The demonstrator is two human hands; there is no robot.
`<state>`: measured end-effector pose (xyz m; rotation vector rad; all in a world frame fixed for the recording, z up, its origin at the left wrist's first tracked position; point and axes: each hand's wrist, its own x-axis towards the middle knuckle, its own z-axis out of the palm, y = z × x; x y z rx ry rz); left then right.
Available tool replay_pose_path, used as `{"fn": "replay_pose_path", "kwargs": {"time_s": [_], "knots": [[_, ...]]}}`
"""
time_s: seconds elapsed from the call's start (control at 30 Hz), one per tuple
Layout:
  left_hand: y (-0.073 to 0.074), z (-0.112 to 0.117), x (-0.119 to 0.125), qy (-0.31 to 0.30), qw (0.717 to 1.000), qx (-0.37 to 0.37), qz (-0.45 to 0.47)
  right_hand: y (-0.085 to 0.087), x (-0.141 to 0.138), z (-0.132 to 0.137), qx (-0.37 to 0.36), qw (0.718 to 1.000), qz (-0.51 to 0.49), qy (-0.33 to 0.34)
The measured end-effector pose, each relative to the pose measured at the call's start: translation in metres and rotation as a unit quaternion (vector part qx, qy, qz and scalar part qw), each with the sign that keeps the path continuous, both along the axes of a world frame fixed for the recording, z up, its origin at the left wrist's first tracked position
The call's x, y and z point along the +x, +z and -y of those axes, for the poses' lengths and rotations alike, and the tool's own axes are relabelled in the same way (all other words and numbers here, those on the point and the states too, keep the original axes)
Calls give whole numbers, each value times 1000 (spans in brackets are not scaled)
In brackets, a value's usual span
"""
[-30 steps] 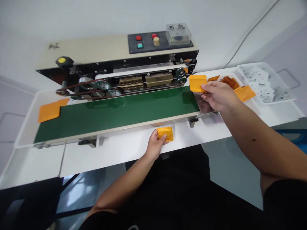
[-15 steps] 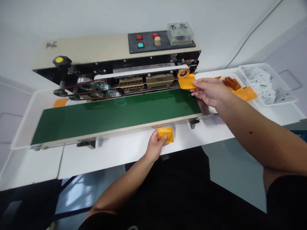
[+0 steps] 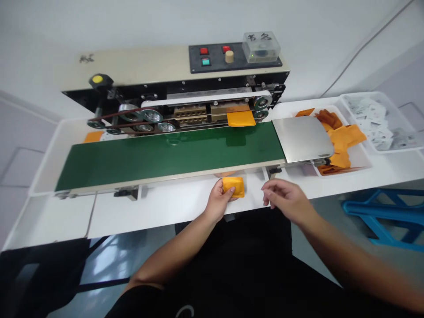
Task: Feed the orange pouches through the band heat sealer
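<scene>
While left fingers (image 3: 229,191) pinch an orange pouch (image 3: 234,187), a second pouch (image 3: 241,118) sits at the band sealer (image 3: 132,66), more pouches (image 3: 346,139) lie in the tray (image 3: 362,161), and right fingers (image 3: 267,193) hang empty, slightly spread.

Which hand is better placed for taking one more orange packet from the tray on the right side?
Probably the right hand: it is empty and nearer the tray, while the left hand holds an orange packet.
</scene>
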<state>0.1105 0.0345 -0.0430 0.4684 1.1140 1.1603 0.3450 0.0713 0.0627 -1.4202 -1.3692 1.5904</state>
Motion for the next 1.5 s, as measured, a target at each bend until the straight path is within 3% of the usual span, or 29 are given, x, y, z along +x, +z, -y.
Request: {"fn": "replay_pose_path", "kwargs": {"time_s": [0.1,0.2,0.3,0.4,0.57,0.77,0.97,1.1,1.2,1.37,1.5], "knots": [[-2,0,2,5,1000,4,0,-45,-10,22,-29,999,11,-10],[-1,3,4,7,1000,7,-1,-79,-22,27,-14,999,20,-36],[4,6,7,4,1000,7,9,-94,-31,27,10,999,28,-26],[9,7,9,7,1000,27,2,-94,-38,28,15,1000,19,-6],[15,5,8,22,995,88,-48,-83,-42,28,12,999,18,-28],[23,5,5,5,995,90,-53,-63,-40,26,-1,998,1,-57],[27,6,-3,-35,992,109,-49,-21,-22,17,41,993,-11,-111],[25,9,-10,-52,989,113,-77,18,8,-26,137,967,-27,-215],[21,12,-11,-57,988,115,-82,39,26,-74,148,952,-55,-263],[18,12,-10,-59,988,117,-87,53,29,-138,112,962,-59,-244],[18,10,-10,-57,988,114,-87,58,14,-161,82,965,-48,-245]]}}
